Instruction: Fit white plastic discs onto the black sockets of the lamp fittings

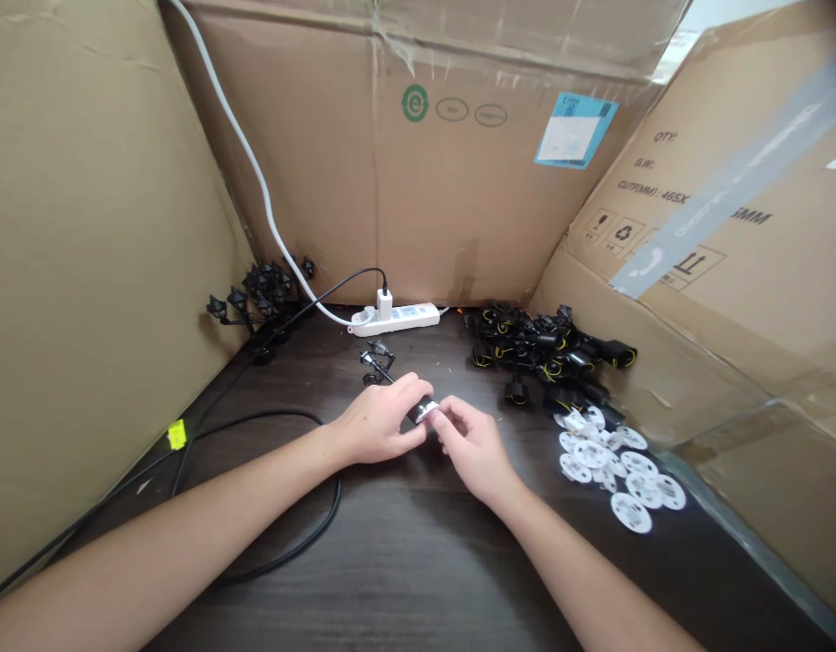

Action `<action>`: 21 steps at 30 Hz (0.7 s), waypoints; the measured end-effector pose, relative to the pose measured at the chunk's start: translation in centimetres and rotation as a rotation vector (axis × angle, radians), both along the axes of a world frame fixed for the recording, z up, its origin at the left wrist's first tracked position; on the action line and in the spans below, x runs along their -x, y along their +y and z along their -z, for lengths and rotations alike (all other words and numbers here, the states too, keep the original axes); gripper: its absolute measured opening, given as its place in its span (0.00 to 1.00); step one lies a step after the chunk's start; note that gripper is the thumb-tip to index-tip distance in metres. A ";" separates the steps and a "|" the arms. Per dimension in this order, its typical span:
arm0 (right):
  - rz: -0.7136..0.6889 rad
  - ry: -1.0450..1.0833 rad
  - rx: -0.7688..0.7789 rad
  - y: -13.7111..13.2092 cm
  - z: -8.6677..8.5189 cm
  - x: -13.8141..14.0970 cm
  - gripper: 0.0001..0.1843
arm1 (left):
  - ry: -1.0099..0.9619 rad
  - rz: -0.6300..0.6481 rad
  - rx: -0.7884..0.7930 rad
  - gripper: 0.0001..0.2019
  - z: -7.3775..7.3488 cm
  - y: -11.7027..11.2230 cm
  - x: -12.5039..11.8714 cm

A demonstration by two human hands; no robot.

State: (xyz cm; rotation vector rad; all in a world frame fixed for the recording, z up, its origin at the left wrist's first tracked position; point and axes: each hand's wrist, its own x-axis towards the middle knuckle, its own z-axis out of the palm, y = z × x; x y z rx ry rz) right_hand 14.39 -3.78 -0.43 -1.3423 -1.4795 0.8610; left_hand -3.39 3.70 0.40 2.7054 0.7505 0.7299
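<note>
Wrapped around the base end of a small black lamp post [385,369] is my left hand [385,418], its fingers closed. The post lies on its side, and its lantern heads point away from me toward the power strip. My right hand [473,444] pinches at a small white disc [427,410] on the open end of the black base. Fingers cover much of the disc, so I cannot tell how far it sits in. To the right lies a heap of similar loose white discs [590,453], with a pile of black lamp posts [546,349] showing yellow wires behind it.
A white power strip [418,317] with a plugged-in adapter [384,305] stands at the back. Several upright black lamp posts [261,294] are at the back left. A black cable [332,507] loops under my left forearm. Cardboard walls [458,217] enclose the dark table [418,561].
</note>
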 end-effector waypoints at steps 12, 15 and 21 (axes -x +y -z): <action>0.081 0.076 -0.144 -0.2 -0.8 0.2 0.09 | -0.015 0.004 0.044 0.09 -0.2 0.0 0.1; 0.074 0.082 -0.137 -0.2 -0.8 0.2 0.09 | -0.021 0.003 0.045 0.09 -0.2 0.0 0.1; 0.080 0.093 -0.113 -0.1 -0.6 0.3 0.10 | -0.011 0.001 0.033 0.10 -0.1 0.0 0.1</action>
